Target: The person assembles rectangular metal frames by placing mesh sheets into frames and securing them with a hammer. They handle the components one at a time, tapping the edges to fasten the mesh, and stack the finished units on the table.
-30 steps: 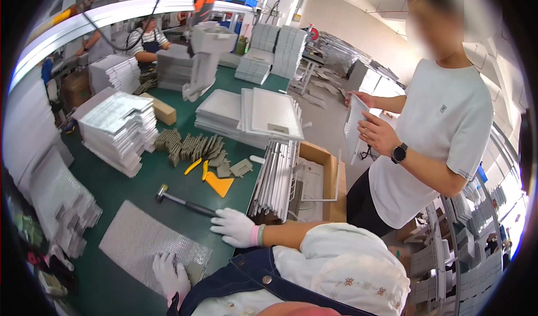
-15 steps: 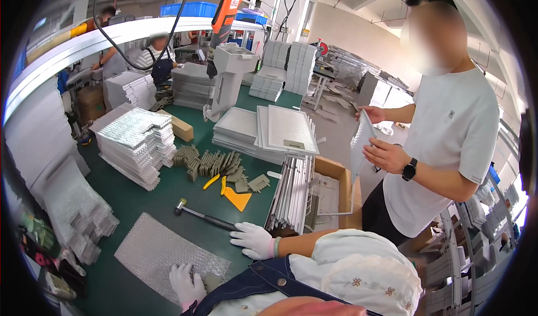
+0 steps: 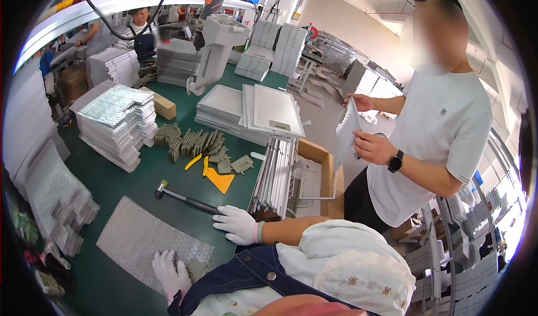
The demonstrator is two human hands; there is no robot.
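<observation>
My left hand (image 3: 171, 275), in a white glove, lies with its fingers spread on the near edge of a silvery, fine-celled honeycomb-like sheet (image 3: 148, 240). Beside its fingertips is a small olive-green piece (image 3: 195, 269), partly hidden by my clothing. My right hand (image 3: 237, 225), also gloved, rests on the green table with fingers stretched out. Its fingertips are at the handle end of a small mallet (image 3: 190, 200), and I cannot tell whether they touch it. The mallet lies beyond the sheet, its head pointing left.
Olive-green plastic parts (image 3: 190, 142), yellow-handled pliers (image 3: 193, 162) and a yellow scraper (image 3: 219, 180) lie farther back. Stacks of silvery sheets (image 3: 115, 125) and framed panels (image 3: 274, 111) stand around. At right a person (image 3: 428, 125) holds a panel (image 3: 346, 131) beside a cardboard box (image 3: 314, 150).
The whole view has shifted, so the table's things appear farther left and higher. Both my hands stay in place against the sheet and mallet. The other person still holds the panel.
</observation>
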